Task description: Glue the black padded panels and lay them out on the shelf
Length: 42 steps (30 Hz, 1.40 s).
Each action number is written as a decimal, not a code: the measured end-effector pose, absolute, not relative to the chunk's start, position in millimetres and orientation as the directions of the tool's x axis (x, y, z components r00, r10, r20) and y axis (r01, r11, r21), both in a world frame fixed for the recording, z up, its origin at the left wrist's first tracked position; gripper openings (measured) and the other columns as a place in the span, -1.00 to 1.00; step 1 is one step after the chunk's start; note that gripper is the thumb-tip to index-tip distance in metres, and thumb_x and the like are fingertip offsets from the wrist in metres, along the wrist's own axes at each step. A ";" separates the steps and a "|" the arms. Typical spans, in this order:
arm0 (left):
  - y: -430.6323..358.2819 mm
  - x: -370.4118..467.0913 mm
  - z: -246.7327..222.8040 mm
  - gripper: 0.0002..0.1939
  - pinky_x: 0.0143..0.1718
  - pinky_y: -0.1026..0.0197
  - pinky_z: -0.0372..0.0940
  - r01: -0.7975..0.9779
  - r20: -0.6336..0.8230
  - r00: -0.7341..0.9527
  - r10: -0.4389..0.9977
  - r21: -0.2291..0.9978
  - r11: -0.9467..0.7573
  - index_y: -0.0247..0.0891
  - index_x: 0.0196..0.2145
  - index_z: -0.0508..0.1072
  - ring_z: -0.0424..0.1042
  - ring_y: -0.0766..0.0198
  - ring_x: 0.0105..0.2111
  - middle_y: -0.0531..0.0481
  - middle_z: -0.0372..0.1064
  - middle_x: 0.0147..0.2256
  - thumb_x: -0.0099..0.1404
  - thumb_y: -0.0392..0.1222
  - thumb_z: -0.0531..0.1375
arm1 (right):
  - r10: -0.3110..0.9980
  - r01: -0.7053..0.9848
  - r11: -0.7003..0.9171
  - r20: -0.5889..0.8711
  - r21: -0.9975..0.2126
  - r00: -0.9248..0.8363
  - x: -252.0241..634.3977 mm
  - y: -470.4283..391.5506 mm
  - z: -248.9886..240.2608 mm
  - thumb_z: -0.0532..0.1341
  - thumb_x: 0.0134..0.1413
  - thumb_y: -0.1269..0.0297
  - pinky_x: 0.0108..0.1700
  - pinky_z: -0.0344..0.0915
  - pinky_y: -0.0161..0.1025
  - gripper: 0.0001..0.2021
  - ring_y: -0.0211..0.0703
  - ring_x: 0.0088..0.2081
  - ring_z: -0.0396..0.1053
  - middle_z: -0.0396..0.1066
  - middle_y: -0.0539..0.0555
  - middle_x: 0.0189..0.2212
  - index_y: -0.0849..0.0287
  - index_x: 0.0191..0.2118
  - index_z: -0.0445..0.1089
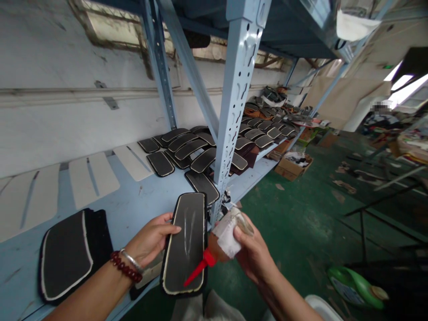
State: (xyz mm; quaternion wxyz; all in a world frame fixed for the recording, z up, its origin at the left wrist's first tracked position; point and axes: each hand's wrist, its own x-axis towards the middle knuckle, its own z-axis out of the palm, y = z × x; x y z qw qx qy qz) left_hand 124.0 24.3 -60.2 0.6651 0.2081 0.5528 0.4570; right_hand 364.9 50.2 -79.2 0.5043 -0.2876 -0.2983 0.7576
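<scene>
My left hand [155, 238] grips the long edge of a dark grey padded panel [182, 254] with a pale border and black rim, thumb on its face. Shiny wet streaks run down the panel's middle. In my right hand [250, 249] is a glue bottle [220, 243], tipped downward, with amber contents, white wrapping and a red nozzle. The nozzle's tip points at the lower part of the panel; whether it touches the surface I cannot tell. To the left, a stack of similar panels [67, 254] lies on the blue shelf [123, 218].
Many similar panels [190, 149] lie overlapped along the shelf beyond a perforated blue upright [234, 89]. White sheets [93, 176] lie at the shelf's back left. A cardboard box [292, 165] and a green jug [356, 285] stand out to the right over the green floor [301, 223].
</scene>
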 end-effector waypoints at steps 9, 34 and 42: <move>38.0 124.0 -83.2 -0.70 -0.30 0.06 0.49 -0.386 -0.539 -0.138 0.831 0.802 0.456 -0.32 -0.27 0.49 0.61 0.05 -0.41 -0.11 0.61 -0.43 -0.02 -0.48 0.32 | 0.936 -0.753 -0.257 -0.351 -0.606 -0.036 364.0 82.2 -100.5 0.45 -0.08 0.23 -0.36 0.41 -0.27 -0.69 -0.15 -0.32 0.48 0.55 0.00 -0.29 0.09 -0.17 0.48; 37.2 124.2 -72.5 -0.57 -0.26 0.01 0.51 -0.414 -0.567 0.055 0.822 0.736 0.535 -0.32 -0.11 0.49 0.61 0.04 -0.36 -0.16 0.64 -0.29 0.02 -0.47 0.34 | 0.986 -0.543 0.016 0.105 -0.840 -0.133 354.7 86.0 -95.1 0.45 -0.08 0.26 -0.04 0.38 -0.04 -0.45 0.06 -0.08 0.47 0.52 0.13 -0.07 0.01 0.06 0.30; 52.4 103.4 -109.1 -0.65 -0.38 0.03 0.52 -0.532 -0.616 -0.191 0.764 0.719 0.447 -0.40 -0.24 0.51 0.60 0.03 -0.43 -0.19 0.61 -0.38 0.01 -0.63 0.22 | 0.855 -0.790 -0.420 -0.488 -0.446 -0.179 349.8 84.7 -111.1 0.48 -0.14 0.34 -0.30 0.50 -0.24 -0.65 -0.13 -0.34 0.53 0.59 0.07 -0.32 0.22 -0.18 0.45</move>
